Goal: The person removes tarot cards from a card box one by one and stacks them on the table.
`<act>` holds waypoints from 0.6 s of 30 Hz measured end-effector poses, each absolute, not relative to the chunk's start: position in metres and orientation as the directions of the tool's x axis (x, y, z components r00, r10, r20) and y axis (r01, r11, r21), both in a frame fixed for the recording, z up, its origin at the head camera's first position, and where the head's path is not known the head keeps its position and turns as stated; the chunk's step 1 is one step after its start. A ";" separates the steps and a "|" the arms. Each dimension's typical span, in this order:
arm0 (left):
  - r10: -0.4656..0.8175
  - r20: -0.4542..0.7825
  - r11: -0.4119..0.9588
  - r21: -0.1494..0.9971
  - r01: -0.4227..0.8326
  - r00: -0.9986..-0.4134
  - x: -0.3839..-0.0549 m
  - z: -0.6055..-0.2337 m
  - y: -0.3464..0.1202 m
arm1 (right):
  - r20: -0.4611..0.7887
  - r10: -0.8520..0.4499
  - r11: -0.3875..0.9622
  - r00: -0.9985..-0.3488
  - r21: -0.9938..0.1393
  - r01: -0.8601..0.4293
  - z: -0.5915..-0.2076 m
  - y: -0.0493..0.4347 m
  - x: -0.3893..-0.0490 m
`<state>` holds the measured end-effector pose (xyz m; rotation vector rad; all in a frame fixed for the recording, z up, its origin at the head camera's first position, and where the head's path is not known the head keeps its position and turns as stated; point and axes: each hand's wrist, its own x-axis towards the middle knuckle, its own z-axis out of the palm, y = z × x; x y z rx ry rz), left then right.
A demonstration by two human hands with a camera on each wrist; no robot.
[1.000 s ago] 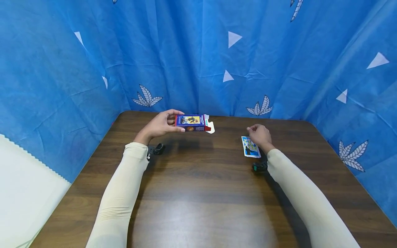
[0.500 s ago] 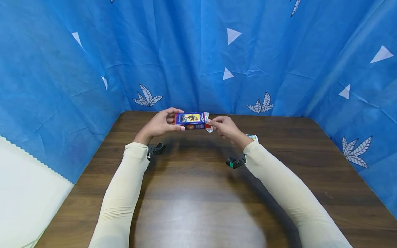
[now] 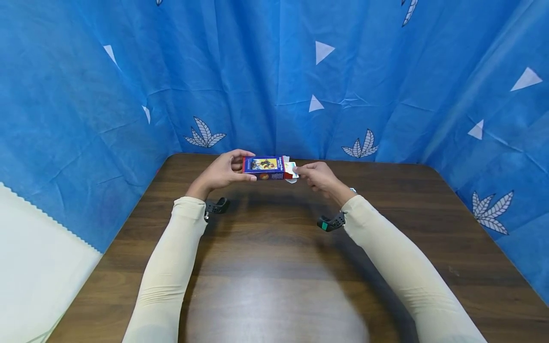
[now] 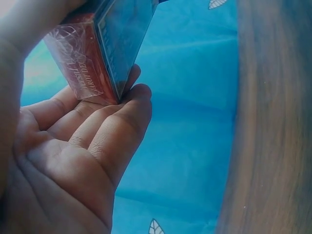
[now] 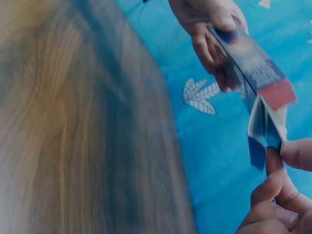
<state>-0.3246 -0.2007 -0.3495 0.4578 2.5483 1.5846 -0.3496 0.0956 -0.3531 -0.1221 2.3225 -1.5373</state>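
Observation:
A blue-and-red tarot card box [image 3: 263,163] is held level above the far part of the table by my left hand [image 3: 220,172], thumb along the near side and fingers behind. Its red end [image 4: 80,63], wrapped in clear film, sits by the fingers in the left wrist view. At the box's open right end, my right hand [image 3: 319,176] pinches a card [image 3: 290,168] that sticks partly out, between thumb [image 5: 298,154] and forefinger. Red and white flaps [image 5: 278,95] stand out around that opening. A sliver of the card pile [image 3: 353,190] shows behind the right wrist; the rest is hidden.
The brown wooden table [image 3: 257,247] ends at the back against a blue curtain [image 3: 257,85] with leaf and triangle prints. A white cloth [image 3: 38,267] hangs at the left. Black straps [image 3: 331,223] sit on both wrists.
My right hand has moved left from the card pile to the box's open end. It now pinches a card and has drawn it slightly rightward. The left hand and box have barely moved.

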 end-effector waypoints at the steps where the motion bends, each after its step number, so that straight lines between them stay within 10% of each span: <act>1: 0.308 0.071 0.411 0.889 0.200 -0.949 -0.325 -0.350 -0.201 | -0.240 -0.259 0.399 -0.936 -0.909 0.122 -0.353 0.099 -0.350; 18: 0.316 0.061 0.425 0.883 0.199 -0.947 -0.323 -0.348 -0.200 | -0.174 -0.151 0.314 -0.973 -0.942 0.120 -0.360 0.145 -0.359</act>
